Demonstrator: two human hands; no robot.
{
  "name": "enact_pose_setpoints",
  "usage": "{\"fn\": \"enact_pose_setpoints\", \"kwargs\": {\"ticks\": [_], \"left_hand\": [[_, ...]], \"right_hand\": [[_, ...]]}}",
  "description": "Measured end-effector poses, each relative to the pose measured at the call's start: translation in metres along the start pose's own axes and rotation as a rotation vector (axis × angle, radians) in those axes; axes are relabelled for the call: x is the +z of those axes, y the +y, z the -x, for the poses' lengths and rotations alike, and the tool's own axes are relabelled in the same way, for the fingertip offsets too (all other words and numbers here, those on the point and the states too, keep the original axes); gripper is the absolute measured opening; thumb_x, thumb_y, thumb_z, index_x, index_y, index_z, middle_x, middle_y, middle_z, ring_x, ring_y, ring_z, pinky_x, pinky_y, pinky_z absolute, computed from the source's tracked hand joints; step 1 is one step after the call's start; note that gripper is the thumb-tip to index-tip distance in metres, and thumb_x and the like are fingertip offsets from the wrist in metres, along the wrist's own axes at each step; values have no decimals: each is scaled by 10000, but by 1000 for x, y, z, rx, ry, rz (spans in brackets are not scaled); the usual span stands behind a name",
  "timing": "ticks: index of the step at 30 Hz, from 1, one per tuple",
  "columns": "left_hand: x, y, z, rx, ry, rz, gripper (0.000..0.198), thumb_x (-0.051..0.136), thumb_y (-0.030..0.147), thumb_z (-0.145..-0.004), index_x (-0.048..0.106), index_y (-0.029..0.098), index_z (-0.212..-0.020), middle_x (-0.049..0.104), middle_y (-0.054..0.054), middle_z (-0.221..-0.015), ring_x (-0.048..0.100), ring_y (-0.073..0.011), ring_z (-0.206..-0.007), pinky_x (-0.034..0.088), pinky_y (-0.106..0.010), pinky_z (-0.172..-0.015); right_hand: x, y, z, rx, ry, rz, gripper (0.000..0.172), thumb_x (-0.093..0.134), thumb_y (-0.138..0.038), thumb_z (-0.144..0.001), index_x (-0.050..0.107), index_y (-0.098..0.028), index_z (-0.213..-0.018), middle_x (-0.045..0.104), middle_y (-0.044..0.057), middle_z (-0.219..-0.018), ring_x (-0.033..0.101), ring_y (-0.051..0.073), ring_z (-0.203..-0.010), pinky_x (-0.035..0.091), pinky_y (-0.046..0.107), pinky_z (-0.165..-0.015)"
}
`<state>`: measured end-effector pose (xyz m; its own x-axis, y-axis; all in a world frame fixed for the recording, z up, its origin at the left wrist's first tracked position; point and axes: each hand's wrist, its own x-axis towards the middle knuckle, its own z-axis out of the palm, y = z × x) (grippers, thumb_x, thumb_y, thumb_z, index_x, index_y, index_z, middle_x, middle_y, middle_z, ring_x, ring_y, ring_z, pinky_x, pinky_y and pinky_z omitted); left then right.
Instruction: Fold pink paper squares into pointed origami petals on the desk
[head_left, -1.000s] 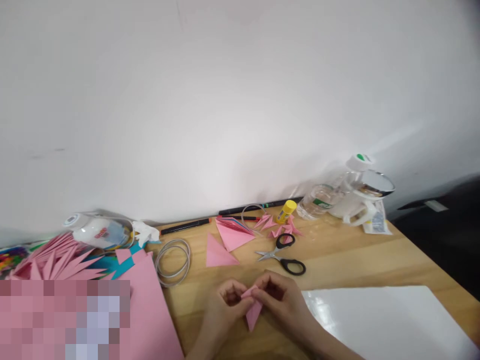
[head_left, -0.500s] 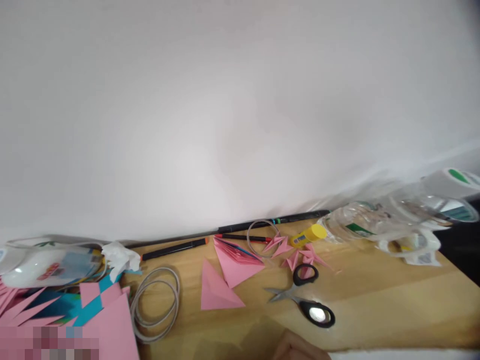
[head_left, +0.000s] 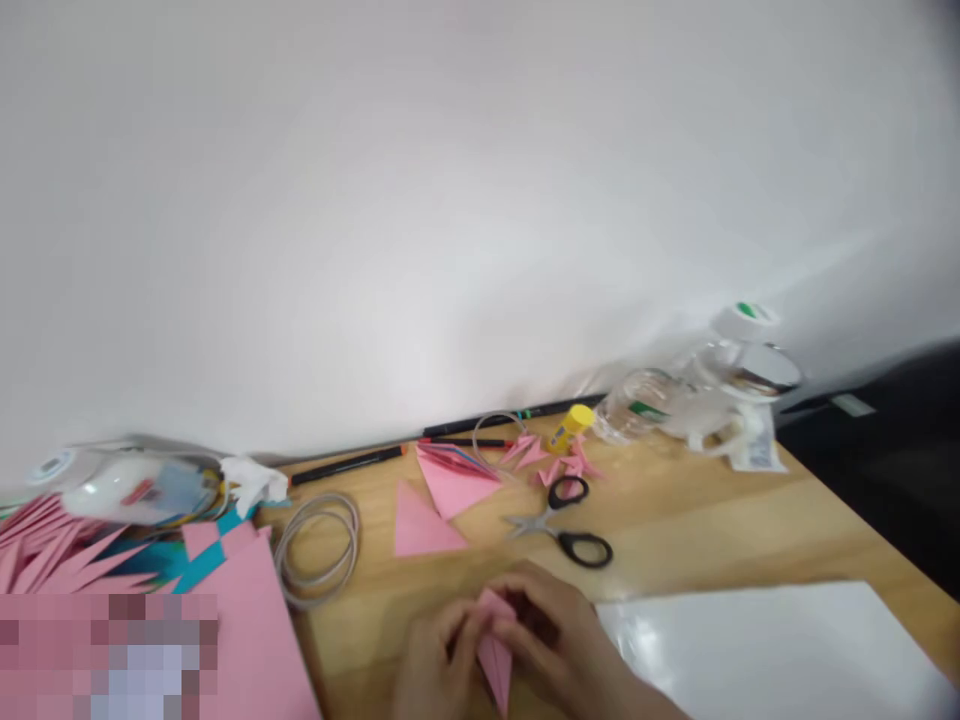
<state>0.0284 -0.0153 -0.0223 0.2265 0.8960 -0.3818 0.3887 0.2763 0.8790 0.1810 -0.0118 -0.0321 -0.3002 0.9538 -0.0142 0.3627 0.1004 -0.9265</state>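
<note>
Between my two hands is a narrow folded pink paper [head_left: 495,655], its pointed end toward me. My left hand [head_left: 442,655] pinches its left edge with bent fingers. My right hand [head_left: 551,630] grips the upper right part, thumb on the front and fingers curled behind. Just beyond the hands lie black-handled scissors [head_left: 551,522], blades slightly apart and pointing left. Folded pink triangles [head_left: 424,525] rest on the table to the left of the scissors. Small pink paper cranes [head_left: 570,465] lie behind the scissors.
A yellow glue stick [head_left: 571,428] stands near the wall, beside a clear plastic bottle [head_left: 637,405] and a white mug [head_left: 709,425]. Black markers [head_left: 349,465] line the wall. A coiled cord [head_left: 319,550] lies left, beside pink sheets [head_left: 262,620]. A white board [head_left: 765,650] lies at right.
The view has tilted down and shifted right. Both hands with the folded pink paper now show; before, only part of one hand was visible at the bottom edge. More of the white board shows.
</note>
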Motion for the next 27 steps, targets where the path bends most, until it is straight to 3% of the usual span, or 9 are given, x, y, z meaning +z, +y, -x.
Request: {"fn": "enact_pose_setpoints", "kwargs": {"ticks": [3, 8, 13, 17, 22, 25, 27], "left_hand": [[2, 10, -1, 75, 82, 54, 361, 484, 403, -765, 601, 142, -545, 595, -10, -530, 520, -136, -517, 385, -214, -487], [4, 12, 3, 113, -81, 317, 314, 648, 429, -627, 651, 115, -625, 658, -42, -580, 577, -146, -534, 440, -221, -515], [7, 5, 5, 120, -46, 452, 308, 720, 383, -560, 651, 98, -651, 678, -71, -603, 629, -183, -565, 510, -294, -558], [10, 6, 5, 167, -18, 451, 297, 722, 348, -567, 641, 86, -684, 679, -75, -623, 638, -191, -584, 515, -305, -562], [18, 1, 5, 244, 192, 442, 250, 703, 278, -601, 595, 105, -744, 635, -1, -536, 601, -123, -499, 456, -200, -490], [22, -5, 5, 299, 311, 458, 302, 686, 236, -614, 550, 148, -869, 668, 9, -640, 627, -123, -582, 471, -205, -563], [22, -8, 5, 324, 368, 474, 319, 706, 210, -580, 557, 150, -855, 669, 3, -631, 625, -130, -568, 475, -215, -560]], "right_hand": [[-1, -3, -2, 18, 46, -89, 217, 509, -345, -799, 614, -164, -742, 587, 33, -673, 525, 132, -608, 425, 222, -551], [-2, 7, -2, 1, 45, -377, 232, 630, -384, -692, 623, -159, -751, 597, 20, -638, 529, 124, -543, 435, 237, -517], [-3, 12, -2, -56, -22, -460, 306, 662, -405, -638, 635, -136, -780, 643, 34, -706, 571, 134, -578, 469, 262, -562], [-3, 12, -2, -37, 73, -504, 341, 702, -376, -583, 588, -137, -797, 639, 17, -662, 572, 125, -542, 469, 259, -546], [-1, 10, -4, -70, 109, -469, 253, 671, -365, -611, 583, -137, -674, 603, -2, -604, 545, 109, -503, 448, 251, -531], [1, 9, -4, -84, 100, -448, 229, 663, -346, -623, 620, -135, -702, 614, 4, -619, 540, 110, -508, 435, 247, -523], [1, 8, -4, -89, 101, -433, 206, 661, -327, -631, 636, -136, -704, 611, 1, -604, 533, 111, -508, 426, 239, -512]]}}
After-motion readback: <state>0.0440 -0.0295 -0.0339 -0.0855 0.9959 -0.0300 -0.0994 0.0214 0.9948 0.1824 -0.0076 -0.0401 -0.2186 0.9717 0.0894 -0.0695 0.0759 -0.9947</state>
